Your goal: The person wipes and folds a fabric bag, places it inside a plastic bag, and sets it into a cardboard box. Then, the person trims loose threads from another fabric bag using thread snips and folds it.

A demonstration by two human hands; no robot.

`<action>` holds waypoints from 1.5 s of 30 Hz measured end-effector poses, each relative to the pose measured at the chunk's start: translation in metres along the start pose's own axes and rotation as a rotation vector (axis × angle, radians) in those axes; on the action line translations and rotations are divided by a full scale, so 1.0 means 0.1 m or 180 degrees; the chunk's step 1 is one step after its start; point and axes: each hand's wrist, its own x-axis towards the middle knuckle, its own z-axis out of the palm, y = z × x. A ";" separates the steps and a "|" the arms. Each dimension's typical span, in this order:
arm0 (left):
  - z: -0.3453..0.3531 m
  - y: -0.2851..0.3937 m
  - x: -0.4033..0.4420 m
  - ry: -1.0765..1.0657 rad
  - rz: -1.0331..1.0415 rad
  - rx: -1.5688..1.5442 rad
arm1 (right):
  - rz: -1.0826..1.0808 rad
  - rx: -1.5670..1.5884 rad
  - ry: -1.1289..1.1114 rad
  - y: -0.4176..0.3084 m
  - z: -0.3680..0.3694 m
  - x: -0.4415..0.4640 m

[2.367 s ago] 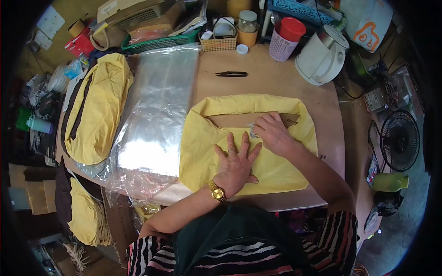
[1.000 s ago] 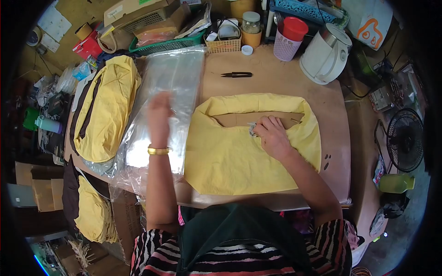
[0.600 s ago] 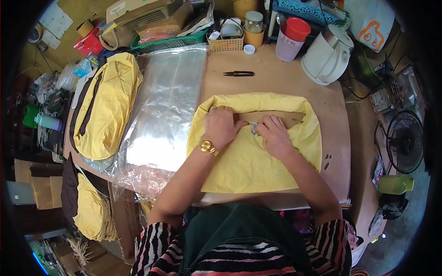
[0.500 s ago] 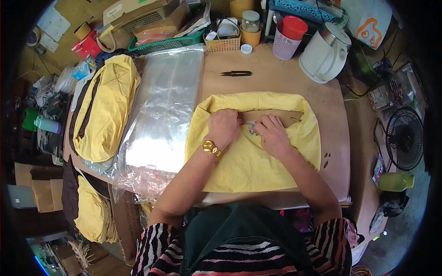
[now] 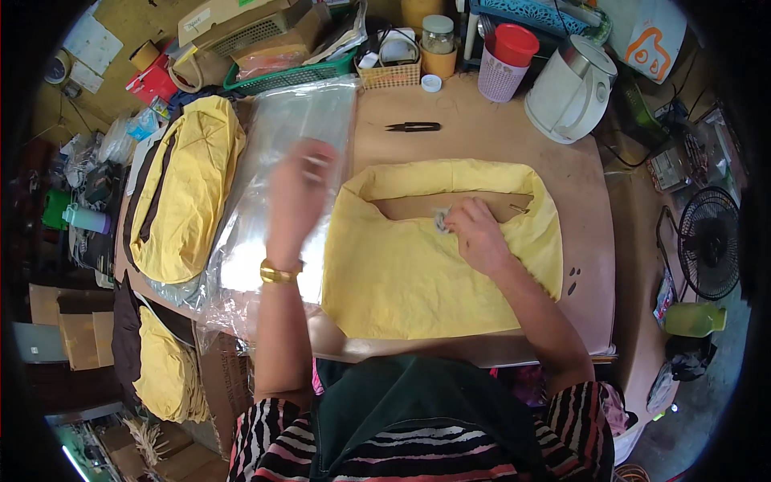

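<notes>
A yellow fabric piece (image 5: 418, 281) lies on the brown table (image 5: 474, 132), with an oval opening along its upper part. My right hand (image 5: 479, 235) rests at the lower edge of this opening, its fingers closed on a small whitish item (image 5: 441, 220) too small to name. My left hand (image 5: 301, 197) is raised over the clear plastic sheets (image 5: 309, 120), left of the fabric; motion blurs its fingers, and whether it holds anything cannot be made out. A gold watch band is on the left wrist. Near the opening's right end lies a small dark metal-looking piece (image 5: 518, 207).
Black thread snips (image 5: 414, 127) lie behind the fabric. A second yellow and dark brown fabric piece (image 5: 193, 193) is at the left. Along the back stand a green basket (image 5: 293, 74), a jar (image 5: 438, 36), a red cup (image 5: 516, 45) and a white kettle (image 5: 566, 96). A fan (image 5: 708, 241) is at the right.
My left hand has left the fabric opening, beside my right hand, and moved left and up over the plastic sheets. My right hand has stayed at the opening's edge with the whitish item.
</notes>
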 end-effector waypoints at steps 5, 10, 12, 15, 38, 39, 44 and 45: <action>1.02 0.32 -0.45 -0.1281 0.0616 -0.0110 | 0.1416 0.1781 0.1446 0.36 0.11 -0.09; 1.22 0.30 -0.50 -0.1783 0.0427 0.0268 | 0.1410 0.1624 0.1204 0.37 0.08 -0.09; 1.20 0.35 -0.70 -0.1805 0.0600 0.0565 | 0.1325 0.1561 0.1131 0.34 0.08 -0.08; 1.06 0.43 -1.01 -0.1900 0.1382 0.1381 | 0.1406 0.1826 0.1119 0.30 0.05 -0.06; 1.03 0.38 -1.31 -0.1547 0.1719 0.1570 | -0.0503 -0.0381 -0.1041 0.16 -0.40 0.14; 1.04 0.37 -1.31 -0.1534 0.1750 0.1612 | -0.0512 -0.0378 -0.1045 0.15 -0.38 0.17; 1.07 0.35 -1.34 -0.1473 0.1728 0.1549 | -0.0306 -0.0076 -0.0919 0.00 -0.11 0.25; 1.08 0.32 -1.36 -0.1441 0.1532 0.1273 | -0.0311 -0.0080 -0.0902 -0.01 -0.14 0.27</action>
